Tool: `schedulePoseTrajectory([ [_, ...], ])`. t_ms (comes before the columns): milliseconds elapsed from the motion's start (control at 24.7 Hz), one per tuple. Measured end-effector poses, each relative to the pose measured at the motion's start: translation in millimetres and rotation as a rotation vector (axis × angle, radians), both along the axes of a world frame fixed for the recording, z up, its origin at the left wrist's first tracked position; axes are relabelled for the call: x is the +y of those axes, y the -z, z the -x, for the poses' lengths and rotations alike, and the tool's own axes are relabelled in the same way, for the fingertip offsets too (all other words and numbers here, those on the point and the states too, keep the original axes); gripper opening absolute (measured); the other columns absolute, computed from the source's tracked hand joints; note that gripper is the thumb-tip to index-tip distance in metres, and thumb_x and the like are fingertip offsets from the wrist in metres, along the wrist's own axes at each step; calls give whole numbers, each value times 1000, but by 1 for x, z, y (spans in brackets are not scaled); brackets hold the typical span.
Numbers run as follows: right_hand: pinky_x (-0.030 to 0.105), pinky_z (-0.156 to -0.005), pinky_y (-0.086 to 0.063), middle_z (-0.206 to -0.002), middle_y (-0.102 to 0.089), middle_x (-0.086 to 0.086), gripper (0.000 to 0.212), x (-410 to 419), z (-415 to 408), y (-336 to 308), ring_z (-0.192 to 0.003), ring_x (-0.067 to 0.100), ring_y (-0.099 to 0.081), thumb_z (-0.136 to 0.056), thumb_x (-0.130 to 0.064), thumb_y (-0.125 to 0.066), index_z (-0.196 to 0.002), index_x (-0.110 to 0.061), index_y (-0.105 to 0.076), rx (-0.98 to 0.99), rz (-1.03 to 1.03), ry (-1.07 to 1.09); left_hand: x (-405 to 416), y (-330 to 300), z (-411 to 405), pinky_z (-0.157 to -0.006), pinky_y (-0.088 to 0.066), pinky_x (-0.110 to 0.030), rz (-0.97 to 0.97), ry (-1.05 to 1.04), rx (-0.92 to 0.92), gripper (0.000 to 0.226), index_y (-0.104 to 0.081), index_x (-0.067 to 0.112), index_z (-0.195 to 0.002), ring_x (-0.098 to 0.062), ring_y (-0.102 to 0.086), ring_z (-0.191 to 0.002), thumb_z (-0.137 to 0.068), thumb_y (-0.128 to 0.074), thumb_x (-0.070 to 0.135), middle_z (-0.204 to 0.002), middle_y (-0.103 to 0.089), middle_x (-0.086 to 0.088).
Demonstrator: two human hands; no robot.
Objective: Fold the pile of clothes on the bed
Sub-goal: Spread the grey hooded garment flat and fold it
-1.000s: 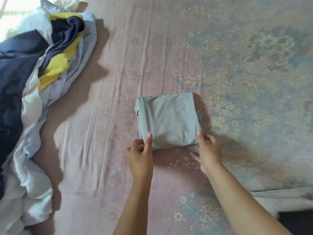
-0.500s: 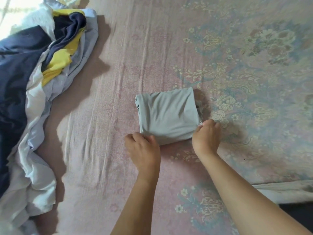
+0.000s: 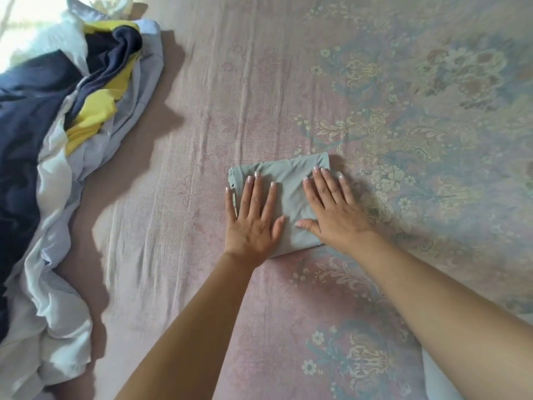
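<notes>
Both hands, left [image 3: 252, 219] and right [image 3: 336, 210], lay flat with fingers straight on the folded grey garment [image 3: 290, 180], likely pressing its creases, while the unfolded pile [image 3: 57, 140] waited far left.

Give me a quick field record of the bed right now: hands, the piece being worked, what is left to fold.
left hand: flat, fingers straight, pressing on the left part of the folded grey garment
right hand: flat, fingers spread, pressing on its right part
folded grey garment: compact rectangle, lying on the pink floral bedsheet
pile of unfolded clothes: at the left edge, navy, yellow, white and pale blue pieces tangled together, apart from the folded piece
task state: one piece folded, pile not yet done
</notes>
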State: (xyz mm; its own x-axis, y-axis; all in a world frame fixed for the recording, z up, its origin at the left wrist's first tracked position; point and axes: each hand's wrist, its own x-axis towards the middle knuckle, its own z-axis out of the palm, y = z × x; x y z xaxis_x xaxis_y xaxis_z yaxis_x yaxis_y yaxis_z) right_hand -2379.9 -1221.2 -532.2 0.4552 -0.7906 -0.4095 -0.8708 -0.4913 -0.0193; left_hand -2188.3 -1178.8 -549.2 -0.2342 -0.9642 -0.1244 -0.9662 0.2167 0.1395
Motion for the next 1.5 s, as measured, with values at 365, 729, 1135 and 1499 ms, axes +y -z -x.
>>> schedulePoseTrajectory([
  [365, 43, -111, 22, -141, 47, 7, 123, 1, -1, 9, -134, 24, 38, -71, -82, -38, -134, -10, 39, 77, -51, -157, -1, -13, -5, -116, -18, -52, -100, 176, -86, 111, -18, 19, -149, -39, -14, -143, -65, -69, 69, -154, -16, -22],
  [729, 45, -117, -12, -154, -9, 27, 54, 48, -8, -21, -144, 37, -11, -97, 3, -28, -147, 4, -7, 47, -113, -121, 18, -52, -10, -66, -59, -41, 33, 469, -168, 66, -72, 3, -102, -37, -69, -87, -38, -86, -4, -103, -69, -23],
  [1135, 40, -89, -43, -141, -38, 13, 64, 215, 78, -189, -120, 31, -47, -93, -1, -43, -149, -8, -13, -298, -267, 743, 55, -212, 106, -56, -57, -35, 61, 983, 70, 78, -47, 13, -104, -28, -69, -69, -36, -81, -9, -85, -70, -13],
  [1499, 39, -94, -45, -136, -45, 6, 55, 316, 316, -243, -116, 26, -52, -95, -18, -46, -146, -20, -25, -224, 1, 1176, 98, -262, 398, -52, -53, -29, 202, 1411, -55, 51, -62, 20, -118, -22, -65, -83, -69, -73, 11, -100, -66, -1],
])
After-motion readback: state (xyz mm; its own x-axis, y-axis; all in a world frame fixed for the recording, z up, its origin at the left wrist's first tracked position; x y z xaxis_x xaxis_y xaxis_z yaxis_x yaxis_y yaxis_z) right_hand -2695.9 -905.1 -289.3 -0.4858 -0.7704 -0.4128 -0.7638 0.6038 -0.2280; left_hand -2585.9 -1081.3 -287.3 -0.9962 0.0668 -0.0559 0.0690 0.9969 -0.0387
